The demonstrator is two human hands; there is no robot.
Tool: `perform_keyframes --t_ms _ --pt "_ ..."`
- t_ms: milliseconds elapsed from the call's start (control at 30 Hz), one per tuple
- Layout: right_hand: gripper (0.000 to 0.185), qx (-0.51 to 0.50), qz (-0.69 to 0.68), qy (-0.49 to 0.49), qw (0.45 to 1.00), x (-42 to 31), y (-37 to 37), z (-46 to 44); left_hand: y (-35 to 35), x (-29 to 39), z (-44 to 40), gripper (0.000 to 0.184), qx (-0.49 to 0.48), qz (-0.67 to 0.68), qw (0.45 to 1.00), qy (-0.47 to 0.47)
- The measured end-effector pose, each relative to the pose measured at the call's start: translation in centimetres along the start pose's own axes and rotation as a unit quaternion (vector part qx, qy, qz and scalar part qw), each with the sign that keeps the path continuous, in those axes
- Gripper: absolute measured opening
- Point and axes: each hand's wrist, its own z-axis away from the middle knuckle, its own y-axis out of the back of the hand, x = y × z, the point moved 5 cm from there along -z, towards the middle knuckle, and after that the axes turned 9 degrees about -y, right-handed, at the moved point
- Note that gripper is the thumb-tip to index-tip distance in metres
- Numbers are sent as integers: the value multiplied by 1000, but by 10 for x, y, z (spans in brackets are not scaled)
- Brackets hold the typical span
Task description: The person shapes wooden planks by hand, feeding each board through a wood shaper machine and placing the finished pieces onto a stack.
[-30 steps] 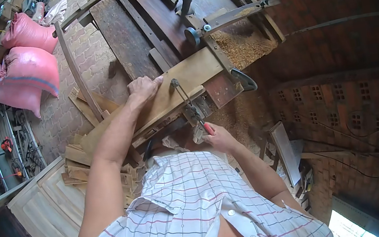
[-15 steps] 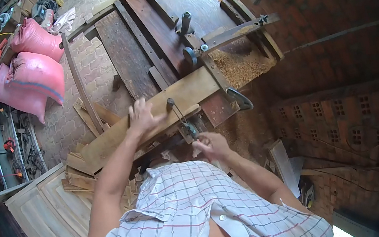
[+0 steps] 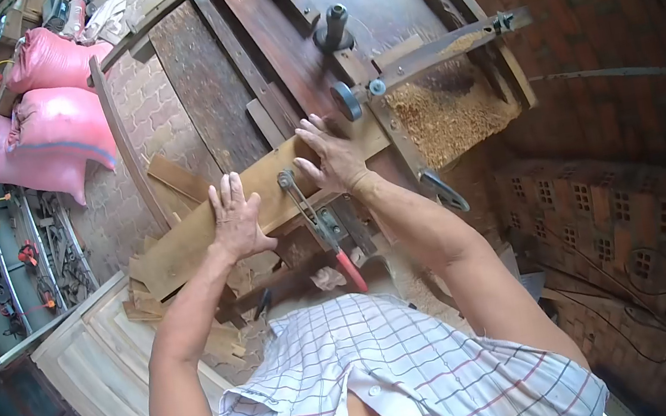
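Pink sacks: These sacks [image 3: 58, 121] lie far to the left of the clamp [image 3: 324, 228], on the farther side.
Door panel: The pale panel [image 3: 104, 357] is also left of the clamp, but nearer to the person.
Wooden board: The long board [image 3: 183, 253] passes under the clamp's upper tip. Its long axis goes slantwise, from the near left to the far right, across the front of the person.
Left hand: This hand [image 3: 238, 223] is just left of the clamp, the fingers spread and laid over the board, the thumb pointing toward the clamp. It is open and has hold of nothing.
Clamp tip: It stands between the two hands, and the right thumb is the nearer one. The red handle [image 3: 351, 271] points back to the person, with no hand on it.
Right hand: This hand [image 3: 333, 156] is just right of the clamp tip, open and flat over the board, the fingers reaching to its far edge. It grasps nothing.
Bench: To the right of the clamp, beyond the dark wheel [image 3: 347, 101], sawdust [image 3: 442, 125] covers part of the bench [image 3: 344, 1].
Hard to see: The right hand covers a part of the board. I cannot tell if the clamp tip presses the wood. The bench's far end is cut off.
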Motion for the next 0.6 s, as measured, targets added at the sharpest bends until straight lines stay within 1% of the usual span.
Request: perform_keyframes --t_ms 67,200,433,600 --pt "55 43 53 43 997 1 -7 -32 14 -22 -18 90 6 -2 1000 3" --pt "51 59 47 53 996 2 -17 -87 34 -60 -47 90 8 -10 1000 8" --pt "49 41 65 20 997 -7 -24 -147 55 -106 -79 87 14 -1 1000 7" --pt "48 31 59 27 997 -8 -28 -169 66 -123 -91 86 10 1 1000 13"
